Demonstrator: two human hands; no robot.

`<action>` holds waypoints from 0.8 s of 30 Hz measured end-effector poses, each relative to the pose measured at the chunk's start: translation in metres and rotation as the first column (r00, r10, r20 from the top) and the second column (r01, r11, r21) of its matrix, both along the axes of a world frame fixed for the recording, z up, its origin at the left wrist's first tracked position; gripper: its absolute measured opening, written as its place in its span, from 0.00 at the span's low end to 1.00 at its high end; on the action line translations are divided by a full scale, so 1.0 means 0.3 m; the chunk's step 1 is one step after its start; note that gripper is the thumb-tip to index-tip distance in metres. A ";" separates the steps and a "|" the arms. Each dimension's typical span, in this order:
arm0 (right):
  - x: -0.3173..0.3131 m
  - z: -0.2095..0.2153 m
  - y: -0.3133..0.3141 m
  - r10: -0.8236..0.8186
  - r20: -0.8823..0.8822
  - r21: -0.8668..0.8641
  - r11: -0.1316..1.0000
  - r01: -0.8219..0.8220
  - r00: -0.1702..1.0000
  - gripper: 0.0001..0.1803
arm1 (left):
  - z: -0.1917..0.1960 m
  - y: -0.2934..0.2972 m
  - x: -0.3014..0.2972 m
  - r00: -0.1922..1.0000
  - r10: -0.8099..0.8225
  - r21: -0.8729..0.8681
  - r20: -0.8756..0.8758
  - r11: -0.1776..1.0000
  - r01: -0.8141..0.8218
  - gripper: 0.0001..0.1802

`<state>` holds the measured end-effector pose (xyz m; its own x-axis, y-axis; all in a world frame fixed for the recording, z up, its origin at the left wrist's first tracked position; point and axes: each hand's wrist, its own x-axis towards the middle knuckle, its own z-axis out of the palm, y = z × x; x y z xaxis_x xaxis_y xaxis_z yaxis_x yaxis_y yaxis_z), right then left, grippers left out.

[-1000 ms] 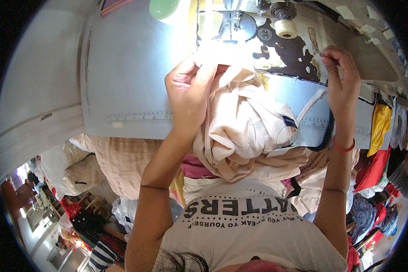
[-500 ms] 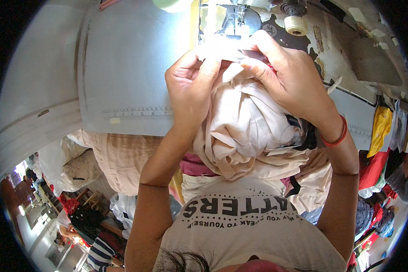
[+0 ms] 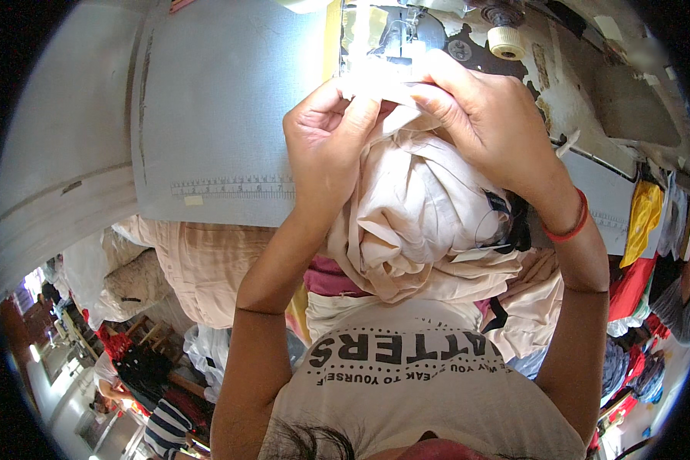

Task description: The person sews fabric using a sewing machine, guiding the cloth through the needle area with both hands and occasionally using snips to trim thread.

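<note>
A bunched pale pink cloth [image 3: 414, 222] hangs from the front of a sewing machine [image 3: 437, 31] down to my lap. My left hand [image 3: 326, 146] pinches the cloth's top edge from the left, thumb and fingers closed on it. My right hand [image 3: 483, 130], with a red band on its wrist, grips the same edge from the right, fingertips pressed on the fold just below the machine's needle area. Both hands meet at the lit strip of cloth under the machine head.
A grey sewing table [image 3: 230, 100] with a printed ruler strip [image 3: 230, 186] spreads to the left. More pink fabric [image 3: 199, 261] hangs off its front edge. A cream thread spool [image 3: 506, 42] sits on the machine. Coloured garments [image 3: 644, 238] pile up at the right.
My right hand came down from the machine's right side onto the cloth's top edge beside my left hand. The left hand stayed on the cloth.
</note>
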<state>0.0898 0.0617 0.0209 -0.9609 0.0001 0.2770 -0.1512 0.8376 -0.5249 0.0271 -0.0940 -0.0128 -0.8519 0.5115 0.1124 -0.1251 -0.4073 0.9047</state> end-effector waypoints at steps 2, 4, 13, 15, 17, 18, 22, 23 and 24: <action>0.004 0.005 -0.002 0.009 -0.003 0.007 1.000 -0.009 1.000 0.14 | -0.001 -0.001 -0.003 1.000 -0.013 0.004 0.007 1.000 0.013 0.07; 0.005 0.006 -0.006 0.021 -0.018 0.027 0.999 -0.021 1.000 0.14 | -0.004 -0.005 -0.003 1.000 -0.023 0.017 0.018 1.000 0.022 0.08; -0.004 0.013 -0.005 0.046 0.044 0.181 0.982 -0.053 0.998 0.14 | -0.006 -0.010 -0.002 0.996 -0.065 0.113 0.060 0.992 0.058 0.09; -0.004 0.026 -0.005 0.065 0.130 0.182 0.979 -0.088 0.989 0.13 | -0.009 -0.012 -0.001 0.997 -0.060 0.097 0.050 0.994 0.055 0.10; -0.007 0.004 -0.004 0.060 0.032 0.208 0.976 -0.065 0.998 0.14 | -0.005 -0.011 0.005 0.999 -0.037 0.041 0.006 0.998 0.036 0.10; -0.009 -0.003 -0.003 0.058 -0.017 0.220 0.974 -0.053 0.998 0.14 | -0.002 -0.010 0.007 1.000 -0.026 0.014 -0.017 1.000 0.027 0.10; -0.007 0.007 0.008 0.009 0.001 0.051 0.999 -0.010 1.000 0.15 | 0.010 -0.007 0.006 0.999 -0.034 -0.014 -0.005 0.999 0.034 0.10; 0.000 0.008 0.014 -0.035 0.012 -0.030 0.999 0.036 0.999 0.16 | 0.016 -0.006 0.006 0.999 -0.038 -0.026 0.007 0.999 0.038 0.10; 0.005 0.008 0.019 -0.076 0.028 -0.112 0.991 0.079 0.997 0.17 | 0.019 -0.007 0.008 0.999 -0.039 -0.039 0.020 0.998 0.039 0.10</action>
<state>0.0914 0.0674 0.0234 -0.9630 0.1047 0.2484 -0.0749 0.7812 -0.6198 0.0294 -0.0963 -0.0072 -0.8330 0.5481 0.0753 -0.1575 -0.3655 0.9174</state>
